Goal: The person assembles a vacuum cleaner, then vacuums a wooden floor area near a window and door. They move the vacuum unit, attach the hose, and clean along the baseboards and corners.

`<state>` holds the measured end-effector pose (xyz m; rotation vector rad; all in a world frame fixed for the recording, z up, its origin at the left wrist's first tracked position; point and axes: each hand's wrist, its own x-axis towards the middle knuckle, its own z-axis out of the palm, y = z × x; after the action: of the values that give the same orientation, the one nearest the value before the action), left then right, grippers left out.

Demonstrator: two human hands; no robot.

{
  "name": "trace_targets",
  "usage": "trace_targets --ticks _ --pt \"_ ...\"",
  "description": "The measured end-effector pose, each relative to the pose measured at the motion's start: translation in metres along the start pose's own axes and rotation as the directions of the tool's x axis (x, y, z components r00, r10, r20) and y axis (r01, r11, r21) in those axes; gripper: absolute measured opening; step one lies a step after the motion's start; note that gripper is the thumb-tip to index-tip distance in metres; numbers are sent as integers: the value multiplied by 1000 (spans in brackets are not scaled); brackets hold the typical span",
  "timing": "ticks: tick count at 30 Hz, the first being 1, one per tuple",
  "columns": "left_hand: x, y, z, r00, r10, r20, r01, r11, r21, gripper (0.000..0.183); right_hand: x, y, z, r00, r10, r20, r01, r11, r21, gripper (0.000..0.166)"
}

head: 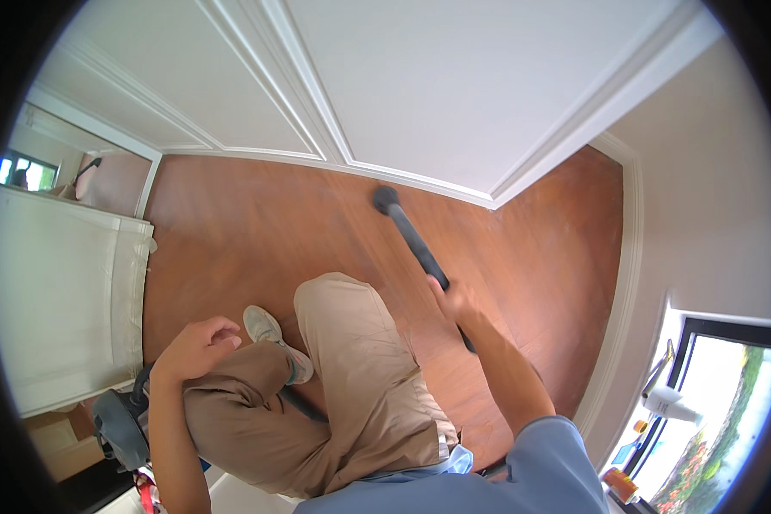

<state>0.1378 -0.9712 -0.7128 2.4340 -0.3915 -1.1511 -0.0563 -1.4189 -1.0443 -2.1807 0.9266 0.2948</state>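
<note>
My right hand (455, 302) grips a dark vacuum wand (417, 241), which slants away from me across the brown wood floor (244, 238). At its far end a round brush head (385, 200) touches the boards, close to the foot of the white panelled wall. Blur softens the hand and the wand. Over my bent left leg, my left hand (199, 347) hangs loosely curled with nothing in it. A piece of dark tube (303, 403) shows between my legs, and its ends are hidden.
White panelling (424, 96) with a baseboard bounds the floor ahead, and its corner juts out at right. A white cabinet (58, 283) stands left, a grey machine (119, 427) below it. On the right windowsill are a white spray bottle (671, 403) and an orange container (619, 485).
</note>
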Motion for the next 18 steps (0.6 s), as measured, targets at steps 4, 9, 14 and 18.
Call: trace_targets --ticks 4,9,14,18 --pt "-9 -12 7 997 -29 -65 28 1000 -12 35 -12 -16 -35 998 -13 65 19 995 -97 79" --pt "-31 -20 0 995 -81 -53 81 997 4 35 -210 191 -74 991 130 43 -122 981 -148 58" --pt "-20 -25 -2 999 -47 12 48 998 -46 34 -190 182 -75 979 203 28 -203 979 -27 64" --pt "15 18 2 998 26 -55 -22 997 78 34 -92 113 -78 978 201 -59 -195 976 93 70"
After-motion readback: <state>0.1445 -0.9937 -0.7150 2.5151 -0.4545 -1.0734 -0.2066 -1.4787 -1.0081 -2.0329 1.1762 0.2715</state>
